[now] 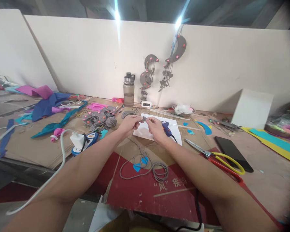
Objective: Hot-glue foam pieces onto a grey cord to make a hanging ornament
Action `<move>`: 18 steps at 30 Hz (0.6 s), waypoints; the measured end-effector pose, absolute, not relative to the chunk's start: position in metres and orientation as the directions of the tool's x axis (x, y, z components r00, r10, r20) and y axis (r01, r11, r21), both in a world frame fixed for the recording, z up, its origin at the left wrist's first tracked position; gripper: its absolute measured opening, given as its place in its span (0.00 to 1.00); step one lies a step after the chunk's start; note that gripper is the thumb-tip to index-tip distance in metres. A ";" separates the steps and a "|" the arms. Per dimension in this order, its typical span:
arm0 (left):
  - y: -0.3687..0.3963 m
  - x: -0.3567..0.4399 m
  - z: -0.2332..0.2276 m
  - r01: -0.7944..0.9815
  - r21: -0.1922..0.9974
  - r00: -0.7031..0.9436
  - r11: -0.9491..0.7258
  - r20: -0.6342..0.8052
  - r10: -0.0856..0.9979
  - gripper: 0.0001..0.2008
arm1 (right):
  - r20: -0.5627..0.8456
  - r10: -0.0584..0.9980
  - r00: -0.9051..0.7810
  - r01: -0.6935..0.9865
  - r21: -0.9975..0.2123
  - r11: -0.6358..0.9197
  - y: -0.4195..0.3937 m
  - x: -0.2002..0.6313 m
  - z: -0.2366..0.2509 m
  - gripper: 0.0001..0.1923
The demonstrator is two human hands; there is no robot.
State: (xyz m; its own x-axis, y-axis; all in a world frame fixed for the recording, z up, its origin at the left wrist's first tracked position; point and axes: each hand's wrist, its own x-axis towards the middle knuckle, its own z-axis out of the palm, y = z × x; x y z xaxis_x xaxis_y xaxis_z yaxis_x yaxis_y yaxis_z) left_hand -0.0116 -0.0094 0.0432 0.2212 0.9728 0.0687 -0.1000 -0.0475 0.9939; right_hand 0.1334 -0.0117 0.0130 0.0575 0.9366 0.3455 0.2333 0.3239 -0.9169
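Both of my hands meet over a white sheet of paper (140, 131) at the middle of the table. My left hand (130, 125) and my right hand (156, 128) each pinch a small grey piece (143, 119), apparently wrapped in yarn; its exact shape is hidden by the fingers. Beside my right hand a blue glue gun (166, 129) lies on the paper. Below the hands, a loose grey cord (160, 172) lies in loops on the cardboard, over blue cut-out scraps (137, 167). Behind my left hand rests a grey yarn-covered curved piece (128, 113).
Scissors (207, 153) and a black phone (232, 153) lie at right. At left are a grey yarn heap with pink dots (96, 118), a white plug (77, 141) and felt strips (48, 104). A bottle (129, 91) and small clock (146, 104) stand behind; moon hangings (180, 48) hang on the wall.
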 end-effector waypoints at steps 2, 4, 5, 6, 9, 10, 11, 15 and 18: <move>-0.009 -0.013 0.044 -0.111 0.993 0.228 -0.041 0.065 0.972 0.11 | 0.336 0.939 0.072 0.197 -0.928 0.316 -0.009 0.134 0.010 0.17; -0.008 -0.013 0.044 -0.101 0.994 0.215 -0.049 0.070 0.974 0.11 | 0.336 0.939 0.074 0.196 -0.928 0.316 -0.009 0.133 0.009 0.16; -0.008 -0.013 0.043 -0.085 0.995 0.208 -0.055 0.072 0.976 0.11 | 0.337 0.939 0.072 0.200 -0.927 0.317 -0.009 0.133 0.008 0.16; -0.008 -0.013 0.043 -0.069 0.995 0.202 -0.065 0.078 0.976 0.11 | 0.339 0.938 0.069 0.205 -0.925 0.319 -0.010 0.133 0.009 0.15; -0.007 -0.013 0.040 -0.022 0.994 0.196 -0.106 0.109 0.975 0.10 | 0.352 0.934 0.065 0.226 -0.917 0.329 -0.014 0.131 0.011 0.12; -0.007 -0.012 0.039 -0.006 0.993 0.189 -0.120 0.119 0.975 0.10 | 0.360 0.931 0.062 0.239 -0.911 0.337 -0.016 0.130 0.012 0.11; -0.006 -0.012 0.037 0.010 0.991 0.175 -0.135 0.131 0.976 0.09 | 0.371 0.927 0.058 0.251 -0.904 0.346 -0.018 0.130 0.012 0.11; -0.002 -0.009 0.032 0.047 0.977 0.108 -0.209 0.203 0.973 0.05 | 0.405 0.914 0.007 0.253 -0.885 0.390 -0.020 0.128 0.012 0.11; -0.001 -0.010 0.031 0.023 0.973 0.100 -0.230 0.227 0.969 0.06 | 0.396 0.918 -0.019 0.229 -0.892 0.389 -0.018 0.129 0.010 0.13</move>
State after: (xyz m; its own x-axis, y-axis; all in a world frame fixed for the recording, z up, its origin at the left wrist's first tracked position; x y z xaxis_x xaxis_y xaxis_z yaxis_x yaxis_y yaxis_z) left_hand -0.0101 -0.0010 0.0313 0.1004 0.9688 0.2268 0.0233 -0.2301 0.9729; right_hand 0.1285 -0.0181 0.0097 -0.0188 0.9181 0.3959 0.2288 0.3894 -0.8922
